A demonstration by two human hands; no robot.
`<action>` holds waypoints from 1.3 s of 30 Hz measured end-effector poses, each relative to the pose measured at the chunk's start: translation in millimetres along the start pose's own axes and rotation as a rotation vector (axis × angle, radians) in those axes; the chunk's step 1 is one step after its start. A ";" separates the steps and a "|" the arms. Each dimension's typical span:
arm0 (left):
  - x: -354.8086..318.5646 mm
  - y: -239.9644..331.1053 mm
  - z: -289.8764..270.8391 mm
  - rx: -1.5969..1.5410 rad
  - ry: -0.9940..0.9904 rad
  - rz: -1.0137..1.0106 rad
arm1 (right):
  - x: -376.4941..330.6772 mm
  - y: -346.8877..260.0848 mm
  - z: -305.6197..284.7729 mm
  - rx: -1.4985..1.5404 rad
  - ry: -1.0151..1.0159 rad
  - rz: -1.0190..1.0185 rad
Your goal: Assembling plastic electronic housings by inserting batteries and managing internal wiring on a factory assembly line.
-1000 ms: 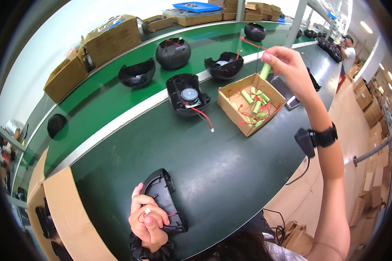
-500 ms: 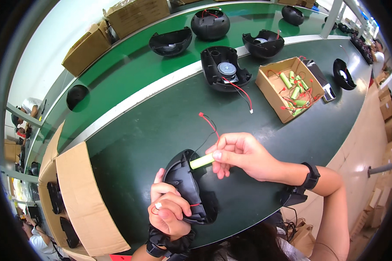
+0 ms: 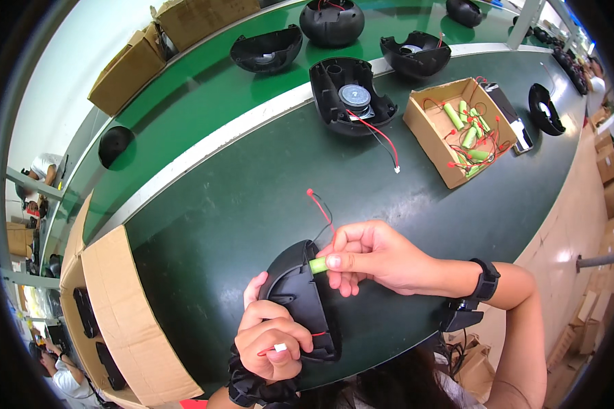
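Observation:
My left hand [image 3: 274,335] grips a black plastic shell [image 3: 295,283] at the near middle of the table, and a small white connector [image 3: 280,347] on a red wire sits among its fingers. Between thumb and fingers, my right hand [image 3: 365,258] pinches a green cylindrical battery [image 3: 318,265]. The battery's far end is inside the shell's upper edge; only a short length shows. From the battery, a red and black wire pair with a red plug [image 3: 310,192] stretches over the tabletop. Farther off, a black half shell [image 3: 344,95] holds a round grey speaker [image 3: 354,96].
A small cardboard box [image 3: 426,140] of green batteries stands at right, beside a dark phone-like device [image 3: 505,112]. An open carton [image 3: 133,307] with black parts is at left. More black shells [image 3: 266,51] sit on the green belt [image 3: 205,102] behind a pale rail. Other people work far left and right.
My right hand has pushed the battery deeper into the shell, so less of it shows. The scene has shifted slightly upward in view at the back.

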State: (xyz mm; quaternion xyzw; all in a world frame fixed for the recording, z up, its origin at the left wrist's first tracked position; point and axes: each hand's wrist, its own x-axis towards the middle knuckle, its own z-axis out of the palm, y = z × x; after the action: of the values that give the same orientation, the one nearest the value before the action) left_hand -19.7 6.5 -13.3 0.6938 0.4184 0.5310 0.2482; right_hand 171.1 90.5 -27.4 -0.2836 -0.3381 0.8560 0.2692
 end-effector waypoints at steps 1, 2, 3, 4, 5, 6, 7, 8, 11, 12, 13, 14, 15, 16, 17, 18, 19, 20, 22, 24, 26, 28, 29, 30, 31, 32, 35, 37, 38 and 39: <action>0.5 0.4 0.2 0.007 -0.007 0.010 | -0.6 -1.3 0.2 -0.036 -0.005 -0.007; 0.6 0.8 0.1 0.007 -0.006 0.007 | -1.3 -1.9 1.0 -0.073 -0.010 -0.014; 0.8 1.1 0.3 0.001 -0.008 0.005 | -2.3 -2.1 1.9 -0.073 -0.011 -0.012; 1.0 1.5 0.4 -0.005 -0.010 0.004 | -3.0 -2.3 3.2 -0.110 -0.018 -0.054; 1.6 2.4 0.1 -0.004 -0.008 0.003 | -3.7 -2.7 4.5 -0.146 -0.026 -0.096; 2.2 3.3 -0.9 -0.004 -0.033 -0.001 | -4.1 -3.7 6.1 -0.145 -0.026 -0.095; 2.9 4.0 -1.6 -0.004 -0.058 -0.003 | -4.0 -5.7 7.4 -0.159 -0.019 -0.062; 3.5 4.6 -1.8 -0.004 -0.058 -0.004 | -3.4 -7.3 8.2 -0.173 -0.011 -0.030; 5.5 5.3 -1.4 0.003 -0.076 0.006 | 0.3 -7.6 5.6 -0.208 0.015 -0.059; 5.6 4.9 -1.1 0.002 -0.076 0.006 | 3.4 -3.2 -0.1 -0.211 0.012 -0.061; 6.0 4.2 -1.0 -0.001 -0.076 0.010 | 8.2 2.6 -8.4 -0.301 0.003 -0.162; 6.3 3.7 -1.3 0.000 -0.075 0.015 | 10.4 5.3 -13.1 -0.391 -0.006 -0.264; 6.3 2.0 -1.6 -0.031 -0.061 0.005 | 10.4 4.1 -11.6 -0.397 -0.006 -0.267; 6.5 0.2 -1.8 -0.061 -0.047 -0.005 | 10.3 2.5 -9.1 -0.231 -0.069 -0.264; 6.7 -1.6 -2.0 -0.063 -0.043 0.001 | 10.7 0.6 -7.5 -0.065 -0.132 -0.259; 5.8 -3.1 -2.9 -0.073 -0.001 -0.018 | 12.0 -1.5 -13.7 -0.048 -0.205 -0.191; 5.3 -4.9 -4.0 -0.083 0.043 -0.036 | 12.6 -3.3 -17.8 -0.055 -0.211 -0.191; 6.2 -7.4 -5.3 -0.130 0.055 -0.029 | 13.5 -5.3 -21.0 -0.224 -0.222 -0.253; 9.3 -9.0 -5.7 -0.172 0.034 -0.006 | 16.7 -5.8 -28.8 -0.388 -0.234 -0.314; 8.5 -14.2 -7.4 -0.273 -0.024 0.054 | 18.7 -3.3 -31.9 -0.366 -0.268 -0.294; 8.5 -11.2 -11.8 -0.270 -0.082 0.062 | 19.6 -6.9 -28.7 -0.333 -0.330 -0.228; 8.7 -5.7 -19.1 -0.222 -0.174 0.048 | 13.2 -17.2 -12.3 -0.421 -0.289 -0.133; 7.6 -3.3 -18.9 -0.231 -0.139 0.044 | 14.4 -20.6 -8.3 -0.546 -0.288 -0.110; 8.1 -4.0 -13.3 -0.198 -0.146 0.052 | 11.8 -17.3 -6.5 -0.546 -0.236 -0.192; 8.0 -4.9 -9.3 -0.165 -0.152 0.058 | 10.5 -11.9 -10.2 -0.552 -0.191 -0.204; 5.6 -3.4 -8.2 -0.182 -0.155 0.079 | 7.2 -8.2 -12.3 -0.553 -0.195 -0.251; 4.0 -7.6 -7.3 -0.233 -0.150 0.092 | 4.0 -3.6 -10.1 -0.558 -0.173 -0.291; 3.7 -9.8 -8.0 -0.217 -0.123 0.090 | 5.5 -6.5 -7.3 -0.549 -0.134 -0.287; 3.5 -9.6 -7.8 -0.215 -0.113 0.087 | 7.3 -9.6 -6.7 -0.718 -0.120 -0.371; 4.4 -9.4 -7.3 -0.214 -0.108 0.094 | 8.7 -12.7 -4.7 -0.888 -0.094 -0.460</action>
State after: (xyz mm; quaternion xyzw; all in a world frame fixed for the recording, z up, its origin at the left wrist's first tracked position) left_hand -29.2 14.4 -16.1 0.7098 0.3126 0.5455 0.3177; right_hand 171.6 106.2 -23.6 -0.2498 -0.7353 0.5600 0.2888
